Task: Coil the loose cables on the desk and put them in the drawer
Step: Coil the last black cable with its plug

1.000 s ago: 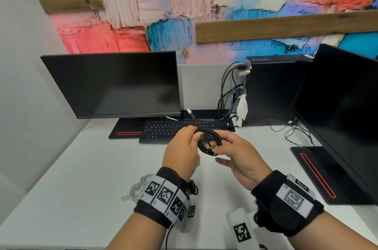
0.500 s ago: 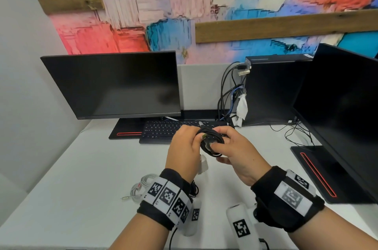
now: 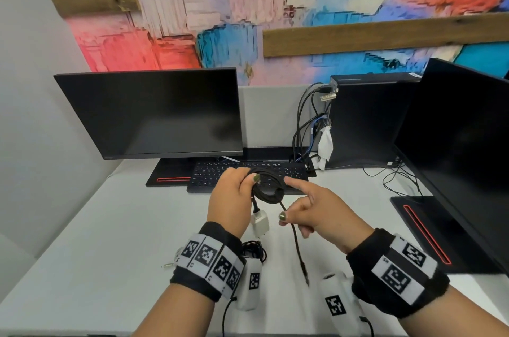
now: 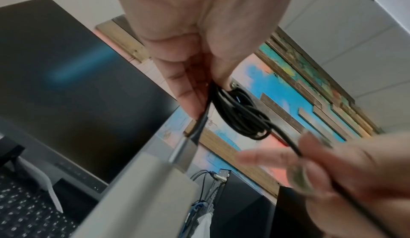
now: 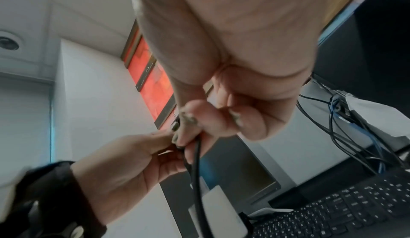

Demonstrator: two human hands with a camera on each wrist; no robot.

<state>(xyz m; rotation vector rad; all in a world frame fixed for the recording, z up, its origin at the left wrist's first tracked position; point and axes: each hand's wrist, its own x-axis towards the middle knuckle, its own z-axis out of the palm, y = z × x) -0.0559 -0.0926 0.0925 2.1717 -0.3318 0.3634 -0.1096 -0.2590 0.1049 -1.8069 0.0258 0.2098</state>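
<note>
Above the white desk (image 3: 110, 226), my left hand (image 3: 249, 185) grips a small coil of black cable (image 3: 268, 189), thumb on top. A white charger plug (image 3: 260, 222) dangles from the coil below that hand. My right hand (image 3: 286, 215) pinches the cable's loose tail (image 3: 297, 245) just below the coil, index finger stretched toward the loops. The tail hangs down to a connector near my right wrist. The left wrist view shows the coil (image 4: 241, 115) held at my fingertips. In the right wrist view the cable (image 5: 197, 155) runs down from my pinch. No drawer is in view.
A second black cable bundle (image 3: 254, 251) and a white cable with a jack (image 3: 166, 265) lie by my left wrist. Behind are a keyboard (image 3: 220, 174), a left monitor (image 3: 154, 113), a right monitor (image 3: 462, 149), a PC tower (image 3: 366, 121) and plugged cables (image 3: 303, 127).
My right hand has come off the coil and drawn down and right, pulling a loose tail out. The charger plug now hangs in sight below my left hand.
</note>
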